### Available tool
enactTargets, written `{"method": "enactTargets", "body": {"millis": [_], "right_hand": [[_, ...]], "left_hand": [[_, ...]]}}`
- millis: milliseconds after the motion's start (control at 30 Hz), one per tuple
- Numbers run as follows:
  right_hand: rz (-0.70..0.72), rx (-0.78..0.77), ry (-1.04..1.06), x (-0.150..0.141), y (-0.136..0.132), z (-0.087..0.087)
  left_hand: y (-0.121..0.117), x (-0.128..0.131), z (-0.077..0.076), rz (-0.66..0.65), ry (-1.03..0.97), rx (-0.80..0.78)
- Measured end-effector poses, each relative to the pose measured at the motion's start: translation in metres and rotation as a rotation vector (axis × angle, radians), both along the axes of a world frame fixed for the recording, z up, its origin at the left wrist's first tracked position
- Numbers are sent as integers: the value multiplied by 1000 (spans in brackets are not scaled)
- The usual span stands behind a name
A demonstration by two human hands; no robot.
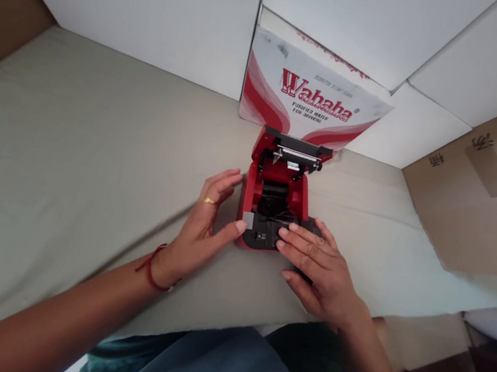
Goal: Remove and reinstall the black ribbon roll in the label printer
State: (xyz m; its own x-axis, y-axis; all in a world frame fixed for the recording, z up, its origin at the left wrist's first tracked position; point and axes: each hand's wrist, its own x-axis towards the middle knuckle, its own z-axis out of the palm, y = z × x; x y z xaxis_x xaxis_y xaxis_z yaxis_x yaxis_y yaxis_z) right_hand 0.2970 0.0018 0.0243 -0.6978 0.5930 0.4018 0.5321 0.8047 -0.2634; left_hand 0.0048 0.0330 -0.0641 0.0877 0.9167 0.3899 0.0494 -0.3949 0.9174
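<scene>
A small red and black label printer (249, 195) stands on the cloth-covered surface with its lid (299, 150) raised. Its inner bay, with a black roller, is exposed. My left hand (205, 223) is beside the printer's left wall, fingers stretched out and apart. The left thumb rests at the front left corner, near a grey patch. Over the front right of the printer lies my right hand (321, 263), its fingers on top of a flat black piece (305, 275) and its thumb below. Most of that piece is hidden by the hand.
Behind the printer stands a white and red Wahaha water carton (313, 102), close to the raised lid. White boxes (163, 9) line the back. A brown cardboard box (478, 191) is at the right. Pale cloth (69, 151) covers the work surface.
</scene>
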Motion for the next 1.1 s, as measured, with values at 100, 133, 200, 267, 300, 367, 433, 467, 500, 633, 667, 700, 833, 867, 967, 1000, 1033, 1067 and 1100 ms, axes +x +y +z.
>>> {"method": "enactTargets", "body": {"millis": [100, 133, 200, 267, 300, 367, 433, 467, 500, 633, 667, 700, 833, 867, 967, 1000, 1033, 1067, 1100], "right_hand": [[13, -2, 27, 1, -1, 0], [26, -16, 39, 1, -2, 1], [48, -71, 85, 3, -2, 4], [4, -134, 179, 5, 2, 9], [-67, -155, 249, 5, 8, 12], [-271, -163, 399, 4, 28, 15], [-441, -162, 512, 0, 58, 16], [-485, -176, 543, -3, 75, 15], [-498, -202, 555, -7, 91, 15], [-450, -302, 519, -23, 126, 17], [-442, -298, 520, -26, 124, 19], [-441, -286, 531, -28, 119, 20], [-431, -203, 576, -24, 82, 22], [-421, -178, 550, -20, 72, 20], [-382, -105, 394, -10, 48, 10], [-371, -84, 334, -7, 43, 6], [-359, -63, 280, -5, 38, 3], [-346, -42, 236, -4, 34, 0], [-335, -24, 201, -4, 31, -1]], "left_hand": [[-13, 1, 15, 145, 278, 413], [-17, 3, 20, 155, 346, 535], [-24, 7, 28, 122, 450, 684], [-28, 12, 31, 80, 523, 717], [-29, 14, 31, 69, 546, 708], [-29, 17, 30, 71, 568, 687], [-29, 19, 27, 82, 566, 679], [-29, 19, 26, 87, 561, 676], [-29, 19, 24, 90, 556, 672], [-29, 18, 20, 89, 552, 660], [-29, 18, 20, 90, 555, 665], [-29, 18, 20, 91, 562, 672], [-29, 17, 22, 114, 601, 707], [-29, 17, 22, 120, 608, 711], [-31, 17, 22, 134, 616, 694], [-31, 17, 22, 136, 616, 683], [-31, 17, 21, 136, 614, 677], [-31, 17, 20, 132, 610, 678], [-31, 17, 18, 126, 600, 682]]}}
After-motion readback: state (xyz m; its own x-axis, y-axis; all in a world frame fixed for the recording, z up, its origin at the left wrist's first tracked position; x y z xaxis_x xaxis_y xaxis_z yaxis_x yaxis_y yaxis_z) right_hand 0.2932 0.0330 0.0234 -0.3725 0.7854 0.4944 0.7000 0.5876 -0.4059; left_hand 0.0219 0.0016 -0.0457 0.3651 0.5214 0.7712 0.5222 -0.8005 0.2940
